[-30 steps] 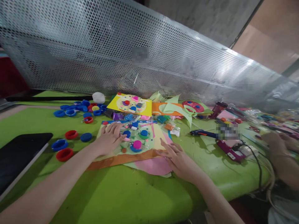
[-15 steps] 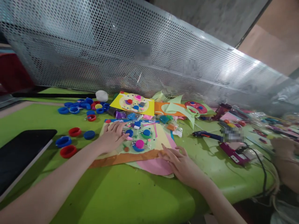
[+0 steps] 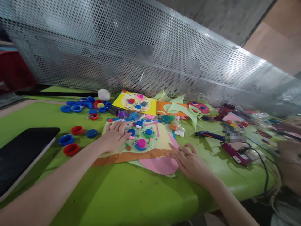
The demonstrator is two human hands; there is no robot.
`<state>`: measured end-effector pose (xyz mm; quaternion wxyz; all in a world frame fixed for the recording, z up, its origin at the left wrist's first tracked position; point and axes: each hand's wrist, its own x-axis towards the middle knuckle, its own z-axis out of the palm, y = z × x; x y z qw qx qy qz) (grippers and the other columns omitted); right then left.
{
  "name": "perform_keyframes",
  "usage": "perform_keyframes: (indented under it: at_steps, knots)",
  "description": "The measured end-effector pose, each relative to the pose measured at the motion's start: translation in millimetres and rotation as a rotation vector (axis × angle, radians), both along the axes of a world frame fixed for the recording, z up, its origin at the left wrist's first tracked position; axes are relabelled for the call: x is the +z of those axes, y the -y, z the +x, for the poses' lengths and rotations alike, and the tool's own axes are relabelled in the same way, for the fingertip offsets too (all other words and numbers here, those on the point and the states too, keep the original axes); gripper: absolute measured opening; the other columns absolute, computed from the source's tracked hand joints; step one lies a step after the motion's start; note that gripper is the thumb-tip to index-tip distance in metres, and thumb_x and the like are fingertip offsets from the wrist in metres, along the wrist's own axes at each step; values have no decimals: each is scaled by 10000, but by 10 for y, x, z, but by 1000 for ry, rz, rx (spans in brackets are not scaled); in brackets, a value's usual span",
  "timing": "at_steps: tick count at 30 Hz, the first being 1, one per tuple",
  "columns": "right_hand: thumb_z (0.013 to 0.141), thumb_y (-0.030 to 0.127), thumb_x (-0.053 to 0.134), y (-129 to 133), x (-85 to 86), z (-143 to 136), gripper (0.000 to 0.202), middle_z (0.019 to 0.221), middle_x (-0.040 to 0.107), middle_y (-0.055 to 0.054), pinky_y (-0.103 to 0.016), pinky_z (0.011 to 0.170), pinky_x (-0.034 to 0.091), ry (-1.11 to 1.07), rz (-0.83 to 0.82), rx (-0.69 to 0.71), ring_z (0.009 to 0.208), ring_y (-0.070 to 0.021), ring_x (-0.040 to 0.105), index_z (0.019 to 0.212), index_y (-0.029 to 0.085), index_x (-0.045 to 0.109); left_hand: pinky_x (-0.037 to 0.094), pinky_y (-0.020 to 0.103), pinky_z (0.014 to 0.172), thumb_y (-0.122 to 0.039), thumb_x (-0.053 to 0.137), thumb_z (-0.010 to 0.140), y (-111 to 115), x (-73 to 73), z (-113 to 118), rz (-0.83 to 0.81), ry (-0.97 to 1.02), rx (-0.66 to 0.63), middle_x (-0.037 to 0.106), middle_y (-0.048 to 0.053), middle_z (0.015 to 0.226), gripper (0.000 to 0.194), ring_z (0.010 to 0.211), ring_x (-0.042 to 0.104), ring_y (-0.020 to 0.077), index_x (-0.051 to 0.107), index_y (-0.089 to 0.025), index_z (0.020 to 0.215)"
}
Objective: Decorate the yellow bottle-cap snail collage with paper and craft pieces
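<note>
A paper collage (image 3: 162, 140) lies flat on the green table in front of me, with blue and pink bottle caps stuck on a pale green round and a brown-orange strip along its lower edge. My left hand (image 3: 114, 135) rests on its left part, fingers spread, the fingertips close to a blue cap (image 3: 131, 132). At the right edge, my right hand (image 3: 188, 158) touches the paper with its fingers stretched out and holds nothing. Pink paper (image 3: 160, 165) sticks out from under the collage.
Loose red and blue caps (image 3: 71, 149) and a black phone or tablet (image 3: 25, 153) lie at left. Behind stands a yellow cap collage (image 3: 150, 105) against a perforated metal panel (image 3: 113, 47). Glue gun-like tool (image 3: 209, 135), purple box (image 3: 237, 153) and another person's arm (image 3: 288, 157) are at right.
My right hand has slid slightly to the right along the collage's edge, its fingers a little more spread. The left hand stays on the collage. The whole view has shifted slightly.
</note>
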<state>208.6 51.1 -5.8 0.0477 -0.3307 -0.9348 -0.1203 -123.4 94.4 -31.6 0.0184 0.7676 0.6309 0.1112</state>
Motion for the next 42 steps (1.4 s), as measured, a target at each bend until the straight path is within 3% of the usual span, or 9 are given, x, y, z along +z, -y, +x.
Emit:
perform_keyframes:
  at_steps: [6, 13, 17, 20, 26, 35, 42]
  knots:
    - [894, 117, 325, 1, -15, 75, 437, 1288, 527, -93, -503, 858, 412, -9, 9, -3, 919, -235, 568, 1289, 225, 480, 199, 501, 1029, -508, 177, 870, 1, -1, -1, 10, 6, 5, 420, 155, 1360, 606, 1316, 286, 267, 317, -163, 1348]
    - [918, 169, 313, -31, -55, 234, 541, 1157, 617, -98, -474, 880, 420, -219, -23, -92, 1040, -255, 524, 1444, 206, 190, 199, 508, 1024, -513, 178, 869, -9, -13, -5, 16, 5, 11, 419, 166, 1361, 623, 1310, 297, 285, 309, -148, 1356]
    - [927, 159, 300, 36, -28, 160, 477, 1258, 548, -88, -469, 915, 399, -192, -41, -27, 1116, -241, 490, 1392, 265, 316, 190, 500, 1031, -516, 187, 864, -21, -27, -6, 18, 4, 10, 429, 169, 1351, 632, 1305, 306, 285, 329, -135, 1348]
    - [910, 122, 301, 89, -4, 66, 460, 1225, 567, -83, -475, 916, 395, -111, -75, 38, 1127, -234, 490, 1329, 271, 417, 177, 504, 1035, -517, 181, 864, -16, -19, 0, 9, -1, 15, 423, 175, 1354, 646, 1308, 299, 295, 326, -121, 1354]
    - [908, 109, 281, 49, 2, 38, 504, 1272, 536, -100, -516, 884, 408, -39, -28, 21, 1125, -256, 498, 1398, 225, 301, 173, 510, 1036, -517, 162, 869, 3, 19, 19, -23, -5, 17, 393, 165, 1382, 644, 1325, 266, 287, 288, -134, 1371]
    - [921, 125, 282, 33, -30, 29, 497, 1309, 505, -107, -478, 893, 399, -82, 11, 24, 1129, -243, 491, 1412, 208, 277, 168, 500, 1040, -494, 162, 863, 9, 51, 39, -58, -10, 32, 385, 168, 1382, 650, 1324, 261, 285, 277, -109, 1374]
    - [907, 130, 291, 46, -24, 14, 519, 1196, 587, -97, -470, 888, 380, -95, -11, 18, 1007, -229, 535, 1418, 218, 270, 170, 496, 1038, -507, 171, 864, 12, 52, 32, -51, -24, 35, 388, 160, 1383, 643, 1317, 270, 290, 279, -129, 1373]
